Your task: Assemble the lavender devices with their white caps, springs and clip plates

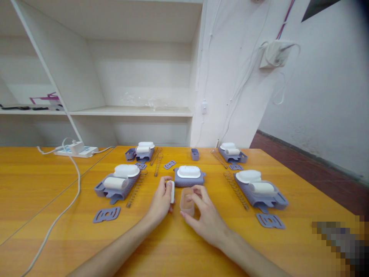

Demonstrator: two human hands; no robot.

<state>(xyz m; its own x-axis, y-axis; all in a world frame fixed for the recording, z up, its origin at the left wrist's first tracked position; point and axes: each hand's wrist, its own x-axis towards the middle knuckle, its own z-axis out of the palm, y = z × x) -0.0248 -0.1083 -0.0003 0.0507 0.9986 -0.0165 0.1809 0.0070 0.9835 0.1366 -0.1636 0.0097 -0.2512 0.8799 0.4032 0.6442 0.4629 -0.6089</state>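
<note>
Two bare hands at work at the lower center of the frame, over a wooden table. The left hand pinches a flat white piece between thumb and fingers, the piece standing on edge. The right hand, its fingers bent, grips a translucent cup just right of that piece; the thumb lies at the cup's near end, the other fingertips at its right side, their exact contact unclear. Just beyond the hands, at mid-frame, sits a lavender casing topped by a white cover. Coil springs flank the group, one at center left, another at center right. Slotted lavender plates lie at lower left and lower right. A white power strip rests at the left, below open shelving at upper left.
</note>
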